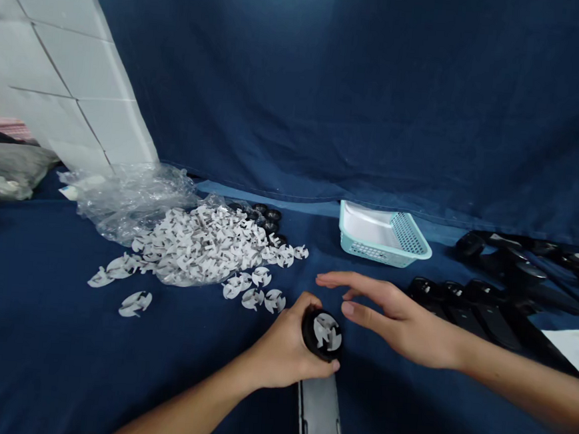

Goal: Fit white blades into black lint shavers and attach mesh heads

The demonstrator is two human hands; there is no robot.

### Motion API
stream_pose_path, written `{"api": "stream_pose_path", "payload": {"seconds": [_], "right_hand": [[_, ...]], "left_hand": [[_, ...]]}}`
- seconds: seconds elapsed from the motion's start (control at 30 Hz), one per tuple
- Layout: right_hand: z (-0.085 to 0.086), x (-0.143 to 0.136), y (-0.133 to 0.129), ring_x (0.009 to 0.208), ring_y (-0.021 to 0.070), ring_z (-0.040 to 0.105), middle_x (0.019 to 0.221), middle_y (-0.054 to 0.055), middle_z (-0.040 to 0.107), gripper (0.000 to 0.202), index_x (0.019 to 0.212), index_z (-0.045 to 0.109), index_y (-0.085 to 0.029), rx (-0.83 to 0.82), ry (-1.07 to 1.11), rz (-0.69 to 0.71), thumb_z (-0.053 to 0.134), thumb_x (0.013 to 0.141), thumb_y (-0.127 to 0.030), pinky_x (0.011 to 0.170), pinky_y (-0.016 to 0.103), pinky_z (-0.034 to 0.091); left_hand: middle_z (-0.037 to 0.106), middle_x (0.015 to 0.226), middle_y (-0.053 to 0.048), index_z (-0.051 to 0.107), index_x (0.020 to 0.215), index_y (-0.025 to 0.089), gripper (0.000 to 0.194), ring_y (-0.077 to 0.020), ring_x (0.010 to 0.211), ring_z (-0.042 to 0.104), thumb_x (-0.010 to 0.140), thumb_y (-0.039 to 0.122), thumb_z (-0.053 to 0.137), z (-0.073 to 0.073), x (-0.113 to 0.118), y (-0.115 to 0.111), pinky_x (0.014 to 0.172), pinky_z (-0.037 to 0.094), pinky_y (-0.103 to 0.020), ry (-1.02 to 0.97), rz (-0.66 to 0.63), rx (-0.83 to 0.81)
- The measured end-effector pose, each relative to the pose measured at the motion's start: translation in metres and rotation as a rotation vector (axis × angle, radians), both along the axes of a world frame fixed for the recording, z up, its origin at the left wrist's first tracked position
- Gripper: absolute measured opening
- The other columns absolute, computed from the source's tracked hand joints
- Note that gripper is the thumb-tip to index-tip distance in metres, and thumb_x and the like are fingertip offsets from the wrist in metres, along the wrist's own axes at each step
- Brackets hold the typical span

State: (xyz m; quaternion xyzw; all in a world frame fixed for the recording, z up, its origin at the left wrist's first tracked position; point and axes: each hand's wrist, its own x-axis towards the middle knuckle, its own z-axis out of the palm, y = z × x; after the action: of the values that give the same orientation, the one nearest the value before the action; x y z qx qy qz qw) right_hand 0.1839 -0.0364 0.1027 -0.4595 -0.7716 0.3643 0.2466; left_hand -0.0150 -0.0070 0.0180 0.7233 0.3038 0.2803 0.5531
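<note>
Grey handle (320, 417), long and flat, points toward the near edge of a worktop covered in dark blue cloth (57, 366). Just beyond it, the person's left hand (289, 351) grips a black round head (309, 335), thumb on the near side and fingers curled around the far side; the hand hides where head and handle meet. One white slotted disc (328, 332) sits within the head's rim, facing up, between thumb and fingers; whether it is fixed or only resting cannot be told. The right hand (396, 316) is open and holds nothing visible, its thumb tip just beside the head, apparently not touching the disc.

Judging by what shows, this one disc is placed, while a great many remain loose. Several stray discs (135, 304) lie left of the hands, and behind them a large heap of white discs (201, 250) spreads over clear plastic. Toward the right edge rest a row of black handled devices (492, 320) and a white sheet (577, 350); how complete those devices are is too dark to tell.

Near the far edge stand a pale blue basket (381, 253), black round parts (272, 214) and a crumpled clear bag (135, 198), with a dark blue curtain (330, 80) behind.
</note>
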Motion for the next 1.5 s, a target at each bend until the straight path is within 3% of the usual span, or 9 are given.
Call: {"api": "stream_pose_path", "payload": {"seconds": [0.13, 0.27, 0.43, 0.57, 0.7, 1.0, 1.17, 1.3, 1.5], "right_hand": [[-0.007, 0.003, 0.003, 0.075, 0.0173, 0.066, 0.075, 0.000, 0.069, 0.042, 0.131, 0.055, -0.025, -0.100, 0.046, -0.044, 0.040, 0.099, -0.047, 0.080, 0.035, 0.053], [-0.012, 0.008, 0.014, 0.031, 0.0097, 0.032, 0.035, -0.010, 0.028, 0.056, 0.094, 0.069, -0.016, -0.226, 0.320, -0.302, 0.030, 0.099, -0.056, 0.050, 0.028, 0.046], [-0.016, 0.007, 0.047, 0.038, 0.0092, 0.038, 0.045, -0.008, 0.040, 0.047, 0.095, 0.066, -0.015, -0.267, 0.395, -0.310, 0.040, 0.096, -0.054, 0.047, 0.024, 0.041], [-0.028, -0.010, 0.096, 0.071, 0.0139, 0.063, 0.087, 0.005, 0.066, 0.033, 0.108, 0.063, -0.015, 0.071, -0.120, -0.195, 0.042, 0.097, -0.038, 0.067, 0.027, 0.051], [-0.040, -0.047, 0.159, 0.099, 0.0201, 0.061, 0.106, 0.007, 0.066, 0.018, 0.103, 0.066, -0.017, 0.212, -0.355, -0.193, 0.059, 0.090, -0.026, 0.093, 0.035, 0.045], [-0.060, -0.115, 0.266, 0.100, 0.0224, 0.062, 0.113, 0.007, 0.063, 0.027, 0.111, 0.062, -0.016, 0.100, -0.631, -0.172, 0.059, 0.093, -0.036, 0.086, 0.042, 0.052], [-0.067, -0.122, 0.270, 0.100, 0.0221, 0.062, 0.116, 0.008, 0.061, 0.029, 0.114, 0.060, -0.015, 0.084, -0.656, -0.182, 0.060, 0.093, -0.034, 0.086, 0.042, 0.052], [-0.047, -0.108, 0.260, 0.105, 0.0243, 0.060, 0.121, 0.010, 0.059, 0.034, 0.120, 0.056, -0.015, 0.158, -0.540, -0.231, 0.061, 0.092, -0.033, 0.090, 0.047, 0.050], [-0.005, -0.047, 0.187, 0.102, 0.0217, 0.062, 0.111, 0.005, 0.063, 0.019, 0.103, 0.061, -0.017, 0.234, -0.182, -0.159, 0.061, 0.085, -0.023, 0.092, 0.033, 0.049]], "left_hand": [[0.050, 0.087, 0.003, 0.040, 0.095, 0.021, 0.052, -0.0151, 0.080, 0.050, 0.061, 0.022, 0.078, 0.001, 0.000, 0.000, 0.072, 0.041, -0.029, -0.061, 0.011, -0.050], [0.045, 0.081, 0.006, 0.037, 0.096, 0.023, 0.054, -0.0114, 0.072, 0.044, 0.060, 0.022, 0.078, -0.001, 0.001, -0.001, 0.066, 0.037, -0.025, -0.063, 0.018, -0.133], [0.047, 0.079, 0.006, 0.036, 0.097, 0.023, 0.056, -0.0107, 0.070, 0.044, 0.060, 0.022, 0.078, -0.004, 0.001, -0.001, 0.063, 0.036, -0.024, -0.045, 0.002, -0.163], [0.048, 0.077, 0.007, 0.035, 0.096, 0.024, 0.058, -0.0097, 0.067, 0.043, 0.059, 0.021, 0.079, -0.009, 0.002, -0.001, 0.059, 0.035, -0.022, -0.041, -0.011, -0.175], [0.051, 0.080, 0.006, 0.036, 0.097, 0.024, 0.064, -0.0109, 0.070, 0.046, 0.054, 0.025, 0.084, -0.017, 0.002, 0.004, 0.059, 0.035, -0.022, -0.007, -0.035, -0.219], [0.060, 0.092, 0.002, 0.052, 0.101, 0.022, 0.064, -0.0174, 0.084, 0.055, 0.048, 0.019, 0.088, -0.014, -0.001, 0.019, 0.072, 0.043, -0.027, -0.026, 0.137, -0.126], [0.061, 0.095, 0.000, 0.054, 0.104, 0.020, 0.055, -0.0203, 0.092, 0.057, 0.056, 0.012, 0.080, -0.010, -0.001, 0.024, 0.082, 0.044, -0.031, -0.100, 0.216, -0.118], [0.060, 0.095, 0.000, 0.053, 0.107, 0.020, 0.054, -0.0193, 0.091, 0.056, 0.060, 0.013, 0.078, -0.008, -0.004, 0.023, 0.082, 0.044, -0.030, -0.111, 0.213, -0.100], [0.061, 0.102, -0.003, 0.048, 0.115, 0.020, 0.056, -0.0211, 0.099, 0.057, 0.068, 0.024, 0.077, -0.011, -0.003, 0.018, 0.090, 0.042, -0.033, -0.131, 0.253, -0.162]]}}
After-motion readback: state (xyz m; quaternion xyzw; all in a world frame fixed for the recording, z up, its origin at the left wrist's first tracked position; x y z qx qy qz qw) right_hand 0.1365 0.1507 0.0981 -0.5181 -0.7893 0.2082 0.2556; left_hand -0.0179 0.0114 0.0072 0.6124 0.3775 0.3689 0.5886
